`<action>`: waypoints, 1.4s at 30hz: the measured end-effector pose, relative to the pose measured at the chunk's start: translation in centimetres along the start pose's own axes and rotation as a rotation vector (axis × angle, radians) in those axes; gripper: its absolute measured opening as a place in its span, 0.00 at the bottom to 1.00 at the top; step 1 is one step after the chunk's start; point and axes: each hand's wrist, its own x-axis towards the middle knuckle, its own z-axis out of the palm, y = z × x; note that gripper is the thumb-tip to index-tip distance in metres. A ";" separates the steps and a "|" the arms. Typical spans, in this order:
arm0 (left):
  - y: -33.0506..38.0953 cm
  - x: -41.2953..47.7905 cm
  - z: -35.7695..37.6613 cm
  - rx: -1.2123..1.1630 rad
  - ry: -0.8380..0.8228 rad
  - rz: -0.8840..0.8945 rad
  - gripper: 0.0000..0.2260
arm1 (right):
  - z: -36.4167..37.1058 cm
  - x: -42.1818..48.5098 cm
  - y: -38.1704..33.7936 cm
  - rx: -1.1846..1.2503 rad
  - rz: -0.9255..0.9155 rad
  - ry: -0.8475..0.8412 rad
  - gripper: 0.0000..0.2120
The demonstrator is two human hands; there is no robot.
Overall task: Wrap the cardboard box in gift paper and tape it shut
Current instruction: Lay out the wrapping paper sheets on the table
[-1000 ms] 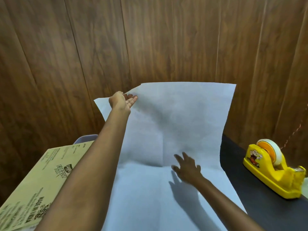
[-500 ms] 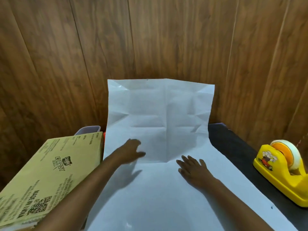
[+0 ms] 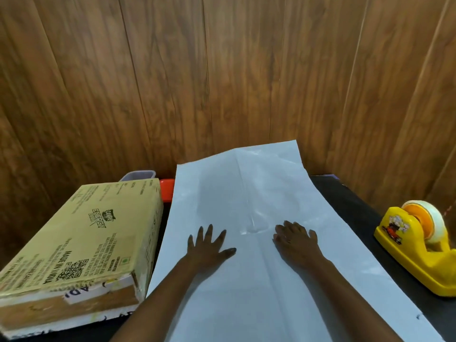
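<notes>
Far half of the gift paper is down now. Half a second ago it stood up against the wood-panel wall; now it lies almost flat on the dark table, with only the far right corner riding up the wall. Left hand has come forward and dropped, and is level with the right hand.

Both hands are palm down on the sheet near its middle, one either side of the centre crease. Left fingers are spread wide with the thumb out; right fingers are straight and slightly apart. Neither pinches anything.

Cardboard box sits left of the paper, just beside its left edge, printed face up, unwrapped. Yellow tape dispenser is on the table to the right, clear of the sheet. Orange object and a grey container are partly hidden behind the box's far end.
</notes>
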 end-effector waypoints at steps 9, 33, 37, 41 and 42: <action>-1.0 -1.7 1.4 -0.058 0.024 0.031 0.57 | -0.2 -1.5 -0.5 -0.096 0.035 0.086 0.21; -0.2 -2.6 2.2 0.024 0.135 0.170 0.58 | 1.1 -2.2 -1.6 -0.038 0.096 -0.219 0.27; 0.2 -3.2 1.6 -0.003 0.094 0.159 0.49 | 0.3 -2.1 -1.8 0.013 0.093 -0.246 0.26; 0.4 -3.3 1.1 -0.040 0.126 0.138 0.32 | -0.1 -1.8 -1.8 0.024 0.052 -0.226 0.25; 0.4 -3.3 1.2 -0.034 0.121 0.137 0.31 | -0.1 -1.7 -1.6 0.010 0.046 -0.239 0.25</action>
